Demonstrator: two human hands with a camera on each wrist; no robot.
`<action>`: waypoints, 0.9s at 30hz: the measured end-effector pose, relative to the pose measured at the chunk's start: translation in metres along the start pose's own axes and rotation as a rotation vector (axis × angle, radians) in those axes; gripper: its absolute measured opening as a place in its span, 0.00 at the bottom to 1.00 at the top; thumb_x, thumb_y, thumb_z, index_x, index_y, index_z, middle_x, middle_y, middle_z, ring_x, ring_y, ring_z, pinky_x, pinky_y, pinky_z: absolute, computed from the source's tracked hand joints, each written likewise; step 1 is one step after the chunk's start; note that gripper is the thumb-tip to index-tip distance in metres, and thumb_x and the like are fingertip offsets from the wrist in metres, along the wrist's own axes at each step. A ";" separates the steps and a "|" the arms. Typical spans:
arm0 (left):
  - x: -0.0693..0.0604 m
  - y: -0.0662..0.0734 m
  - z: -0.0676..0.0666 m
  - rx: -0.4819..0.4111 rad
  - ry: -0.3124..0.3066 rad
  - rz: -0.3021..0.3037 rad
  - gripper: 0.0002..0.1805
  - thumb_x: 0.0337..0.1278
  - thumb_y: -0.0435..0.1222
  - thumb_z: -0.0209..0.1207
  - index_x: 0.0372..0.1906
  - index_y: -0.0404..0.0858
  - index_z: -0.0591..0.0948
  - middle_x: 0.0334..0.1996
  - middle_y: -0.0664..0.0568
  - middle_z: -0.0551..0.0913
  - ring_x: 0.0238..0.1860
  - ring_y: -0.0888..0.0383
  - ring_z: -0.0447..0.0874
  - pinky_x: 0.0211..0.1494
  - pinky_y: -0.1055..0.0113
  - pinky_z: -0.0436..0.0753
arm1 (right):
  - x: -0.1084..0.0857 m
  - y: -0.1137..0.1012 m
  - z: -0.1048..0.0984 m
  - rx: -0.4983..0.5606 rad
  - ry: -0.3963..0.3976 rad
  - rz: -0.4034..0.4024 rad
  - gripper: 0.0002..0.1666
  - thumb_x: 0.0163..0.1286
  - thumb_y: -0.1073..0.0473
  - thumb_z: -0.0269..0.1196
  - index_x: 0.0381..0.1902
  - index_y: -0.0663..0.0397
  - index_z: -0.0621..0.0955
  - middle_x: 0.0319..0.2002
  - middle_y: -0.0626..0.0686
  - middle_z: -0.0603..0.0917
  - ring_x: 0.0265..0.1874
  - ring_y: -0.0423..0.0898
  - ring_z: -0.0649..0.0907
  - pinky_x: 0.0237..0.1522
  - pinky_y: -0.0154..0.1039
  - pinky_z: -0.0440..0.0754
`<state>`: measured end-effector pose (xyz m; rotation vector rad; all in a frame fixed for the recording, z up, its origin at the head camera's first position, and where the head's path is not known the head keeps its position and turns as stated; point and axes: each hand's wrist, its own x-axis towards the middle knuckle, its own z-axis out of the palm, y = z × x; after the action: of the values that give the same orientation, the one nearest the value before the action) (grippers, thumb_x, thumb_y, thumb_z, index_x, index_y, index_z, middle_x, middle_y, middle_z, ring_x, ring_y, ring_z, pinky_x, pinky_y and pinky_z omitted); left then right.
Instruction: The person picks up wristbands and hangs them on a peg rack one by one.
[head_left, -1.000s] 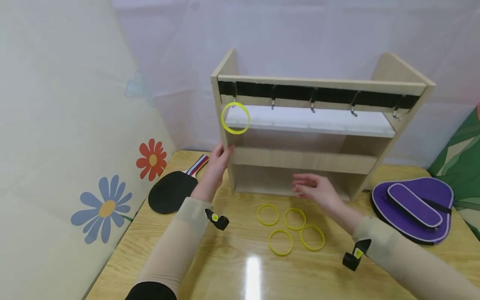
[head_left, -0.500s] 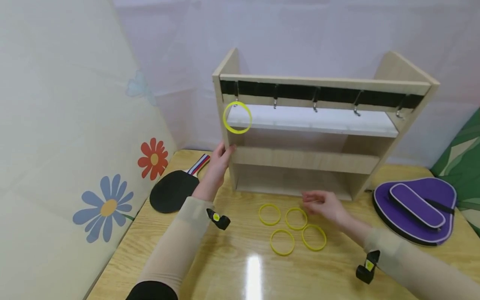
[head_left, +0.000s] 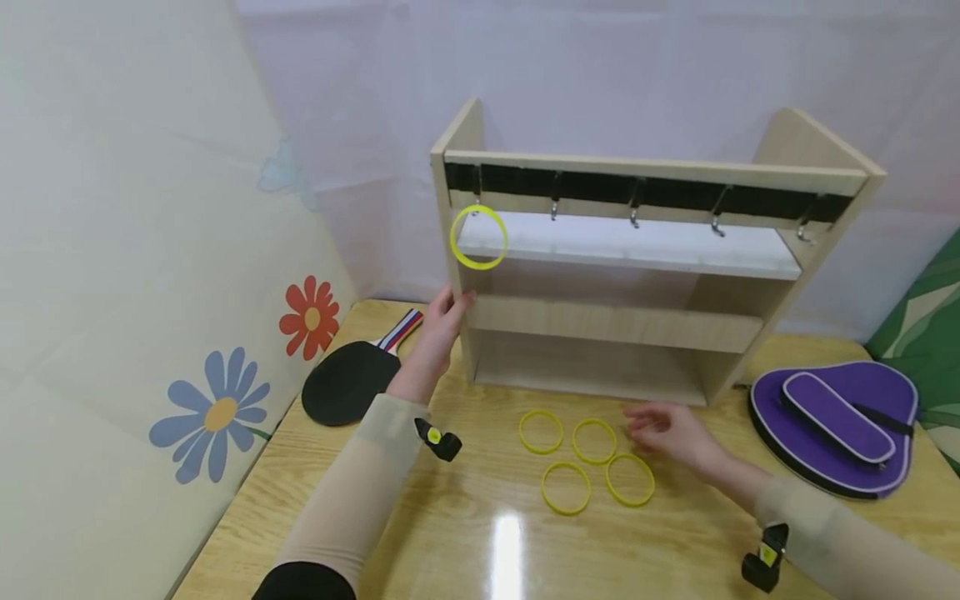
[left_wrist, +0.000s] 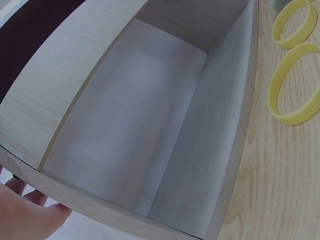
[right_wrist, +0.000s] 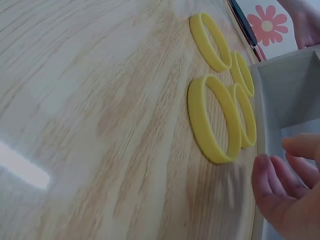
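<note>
Rings, four, lie untouched before the shelf; right hand, fingers loosely curled, empty, has dropped nearer them; left hand grips shelf's left side.

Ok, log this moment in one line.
Left hand: grips pale wooden rack | right hand: empty, beside four yellow circular bands on wooden table | fifth band: on leftmost silver hook

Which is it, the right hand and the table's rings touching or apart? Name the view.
Apart. The right wrist view shows a clear gap between the right hand and all four rings.
</note>
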<state>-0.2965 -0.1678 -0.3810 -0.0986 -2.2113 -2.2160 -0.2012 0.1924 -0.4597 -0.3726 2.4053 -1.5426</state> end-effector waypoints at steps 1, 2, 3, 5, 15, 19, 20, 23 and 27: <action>0.000 0.000 0.000 -0.001 0.000 0.001 0.30 0.72 0.44 0.50 0.75 0.50 0.63 0.72 0.41 0.65 0.69 0.46 0.65 0.73 0.44 0.63 | -0.001 0.001 -0.001 -0.021 -0.010 -0.009 0.23 0.64 0.71 0.63 0.55 0.79 0.76 0.43 0.71 0.85 0.36 0.47 0.86 0.36 0.35 0.85; 0.000 0.000 0.000 -0.004 0.001 0.002 0.29 0.72 0.44 0.50 0.75 0.50 0.63 0.72 0.41 0.65 0.69 0.46 0.65 0.73 0.44 0.63 | -0.002 0.002 -0.002 -0.046 -0.015 -0.010 0.22 0.64 0.70 0.64 0.54 0.78 0.77 0.42 0.69 0.85 0.35 0.47 0.86 0.35 0.34 0.85; -0.001 0.001 0.000 -0.005 0.002 0.003 0.29 0.71 0.43 0.50 0.75 0.50 0.63 0.71 0.41 0.66 0.68 0.46 0.66 0.73 0.45 0.64 | -0.003 0.003 -0.003 -0.071 -0.023 -0.012 0.22 0.63 0.70 0.65 0.54 0.77 0.78 0.41 0.68 0.86 0.34 0.46 0.85 0.34 0.34 0.84; -0.001 0.001 0.001 -0.009 0.006 0.001 0.29 0.71 0.43 0.51 0.75 0.50 0.64 0.71 0.42 0.67 0.68 0.47 0.66 0.72 0.45 0.64 | -0.005 0.005 -0.004 -0.120 -0.035 -0.005 0.21 0.63 0.68 0.66 0.53 0.74 0.79 0.40 0.65 0.87 0.33 0.43 0.85 0.33 0.33 0.84; 0.001 0.000 0.000 -0.001 0.001 -0.001 0.30 0.71 0.43 0.50 0.75 0.50 0.63 0.70 0.44 0.68 0.68 0.47 0.66 0.73 0.44 0.63 | -0.010 0.014 -0.003 -0.269 -0.067 -0.070 0.17 0.61 0.67 0.68 0.48 0.67 0.83 0.35 0.55 0.88 0.31 0.37 0.83 0.31 0.31 0.81; 0.002 -0.001 0.000 0.002 0.000 0.002 0.30 0.71 0.43 0.50 0.75 0.50 0.63 0.70 0.43 0.67 0.68 0.46 0.66 0.73 0.44 0.63 | -0.011 0.017 -0.002 -0.298 -0.075 -0.092 0.17 0.59 0.67 0.69 0.47 0.66 0.83 0.33 0.53 0.87 0.30 0.36 0.82 0.31 0.30 0.80; 0.002 -0.001 0.000 0.003 0.000 0.002 0.30 0.71 0.43 0.50 0.75 0.50 0.63 0.70 0.43 0.67 0.69 0.47 0.66 0.73 0.44 0.63 | -0.012 0.018 -0.001 -0.305 -0.078 -0.095 0.17 0.58 0.67 0.69 0.47 0.65 0.83 0.33 0.52 0.87 0.30 0.35 0.81 0.32 0.30 0.80; 0.002 0.000 0.000 0.002 0.001 0.003 0.30 0.71 0.43 0.50 0.75 0.50 0.63 0.71 0.44 0.67 0.69 0.47 0.65 0.73 0.44 0.63 | -0.013 0.019 -0.001 -0.323 -0.086 -0.103 0.17 0.57 0.67 0.70 0.45 0.64 0.84 0.31 0.50 0.86 0.29 0.34 0.81 0.32 0.30 0.80; 0.001 0.000 0.000 -0.006 0.001 0.005 0.31 0.71 0.43 0.50 0.76 0.49 0.62 0.70 0.45 0.68 0.68 0.47 0.66 0.73 0.44 0.64 | -0.014 0.019 0.000 -0.358 -0.088 -0.105 0.16 0.56 0.66 0.70 0.44 0.63 0.85 0.30 0.48 0.85 0.28 0.34 0.80 0.33 0.30 0.79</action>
<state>-0.2973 -0.1673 -0.3805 -0.1026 -2.2010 -2.2199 -0.1899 0.2049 -0.4757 -0.6316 2.6250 -1.1004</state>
